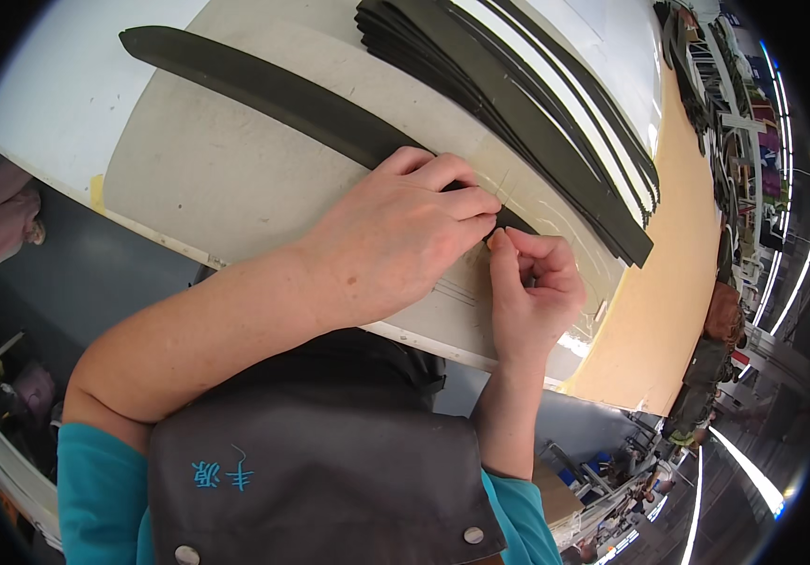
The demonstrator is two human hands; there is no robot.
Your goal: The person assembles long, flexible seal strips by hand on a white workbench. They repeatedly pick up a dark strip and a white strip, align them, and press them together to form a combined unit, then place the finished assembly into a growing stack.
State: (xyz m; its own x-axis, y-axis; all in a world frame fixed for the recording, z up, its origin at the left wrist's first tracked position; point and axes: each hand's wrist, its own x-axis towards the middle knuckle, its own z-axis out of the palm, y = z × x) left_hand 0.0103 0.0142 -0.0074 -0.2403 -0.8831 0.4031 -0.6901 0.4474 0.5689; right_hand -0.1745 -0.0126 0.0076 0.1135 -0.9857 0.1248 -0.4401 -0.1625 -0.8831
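Note:
A long, dark olive strip (264,92), smooth and slightly curved, lies across the pale grey work board from the far left toward the middle. My left hand (405,221) rests over its near right part, the bent fingers pressing it down; the thumb is hidden. Beside it, my right hand (537,282) has thumb and forefinger pinched together at the strip's right end, with the other fingers curled in. The fingertips of both hands are close together. Part of the strip is covered by my left hand.
A fanned stack of similar dark strips (518,113), with white edges between some, lies beyond my hands. Pencil-like lines and clear tape mark the grey board (226,179). A tan board (664,311) stretches to the right. The table's near edge runs just below my hands.

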